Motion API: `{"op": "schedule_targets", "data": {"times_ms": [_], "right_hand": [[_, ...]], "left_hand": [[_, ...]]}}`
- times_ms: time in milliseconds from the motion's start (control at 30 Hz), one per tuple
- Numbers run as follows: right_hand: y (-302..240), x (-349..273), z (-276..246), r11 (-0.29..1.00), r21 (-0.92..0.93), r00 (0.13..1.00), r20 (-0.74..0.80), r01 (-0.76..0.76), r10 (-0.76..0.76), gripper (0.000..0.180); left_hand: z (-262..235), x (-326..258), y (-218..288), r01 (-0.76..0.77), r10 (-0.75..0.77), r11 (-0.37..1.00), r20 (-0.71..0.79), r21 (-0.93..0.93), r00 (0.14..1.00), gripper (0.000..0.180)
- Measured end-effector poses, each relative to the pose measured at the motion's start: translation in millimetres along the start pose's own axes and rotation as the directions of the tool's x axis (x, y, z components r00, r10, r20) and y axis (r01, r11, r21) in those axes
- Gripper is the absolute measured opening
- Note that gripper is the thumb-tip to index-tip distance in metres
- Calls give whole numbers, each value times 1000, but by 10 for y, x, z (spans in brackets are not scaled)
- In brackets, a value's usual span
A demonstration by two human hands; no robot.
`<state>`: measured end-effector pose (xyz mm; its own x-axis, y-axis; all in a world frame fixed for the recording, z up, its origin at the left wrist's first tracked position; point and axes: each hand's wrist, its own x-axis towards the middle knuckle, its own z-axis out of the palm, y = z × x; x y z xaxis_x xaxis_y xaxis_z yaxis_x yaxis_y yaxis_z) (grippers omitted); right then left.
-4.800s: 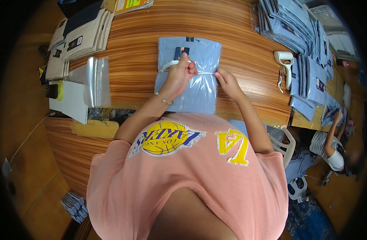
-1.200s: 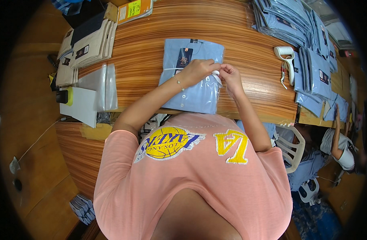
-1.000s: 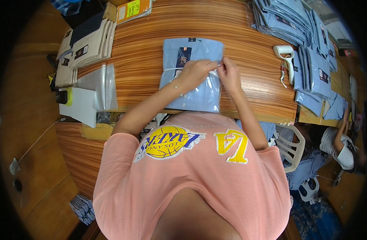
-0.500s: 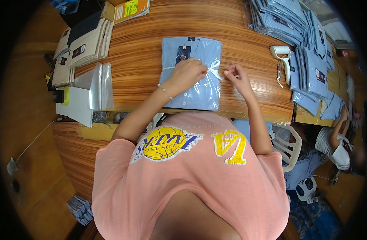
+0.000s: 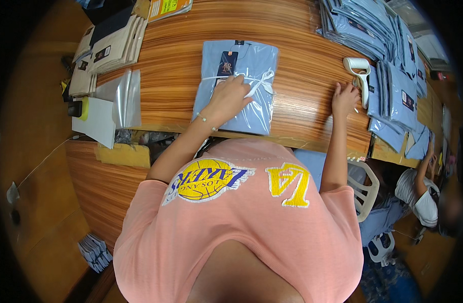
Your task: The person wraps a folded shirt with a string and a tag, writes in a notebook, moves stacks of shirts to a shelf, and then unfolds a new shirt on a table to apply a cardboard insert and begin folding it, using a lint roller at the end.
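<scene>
A folded blue shirt (image 5: 256, 113) lies on the table in a clear plastic sleeve. A dark hang tag (image 5: 228, 63) shows near its collar, and a white ribbon (image 5: 261, 83) runs across it, tied in a bow on the right. My left hand (image 5: 229, 98) rests on the packed shirt, just below the tag, thumb apart from the fingers. My right hand (image 5: 345, 99) is at the table's right, thumb and fingers apart, beside a white lint roller (image 5: 363, 83). It covers most of a small cutting tool (image 5: 356, 109); whether it touches the tool is hard to tell.
Piles of bagged blue shirts (image 5: 360, 30) stand at the right edge. Beige bagged garments (image 5: 117, 48), clear plastic sleeves (image 5: 128, 101) and a white sheet (image 5: 100, 121) lie on the left. A notebook (image 5: 171, 7) is at the back. Another person (image 5: 418, 187) sits far right, beyond a white chair (image 5: 365, 194).
My right hand has moved right from beside the bow to the small tool by the lint roller. My left hand has shifted off the bow, slightly left and down, onto the shirt.
</scene>
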<state>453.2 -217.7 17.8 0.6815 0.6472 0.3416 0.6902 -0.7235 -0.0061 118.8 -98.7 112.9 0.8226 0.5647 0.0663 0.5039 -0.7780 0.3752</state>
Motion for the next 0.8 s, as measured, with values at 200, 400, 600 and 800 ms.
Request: {"op": "schedule_targets", "data": {"times_ms": [200, 400, 600, 800], "right_hand": [[304, 3, 321, 998, -39, 998, -4, -57, 57, 37], [544, 0, 263, 984, 144, 989, 120, -101, 84, 37], [453, 125, 241, 997, 49, 941, 334, -64, 44, 31], [289, -168, 193, 746, 656, 905, 377, -113, -194, 35]], "left_hand": [[-164, -176, 30, 201, -189, 979, 206, -36, 960, 26], [-303, -157, 40, 330, -281, 936, 310, -118, 908, 30], [-263, -161, -69, 287, -236, 948, 301, -137, 924, 32], [-335, -106, -67, 297, -227, 919, 266, -261, 937, 35]]}}
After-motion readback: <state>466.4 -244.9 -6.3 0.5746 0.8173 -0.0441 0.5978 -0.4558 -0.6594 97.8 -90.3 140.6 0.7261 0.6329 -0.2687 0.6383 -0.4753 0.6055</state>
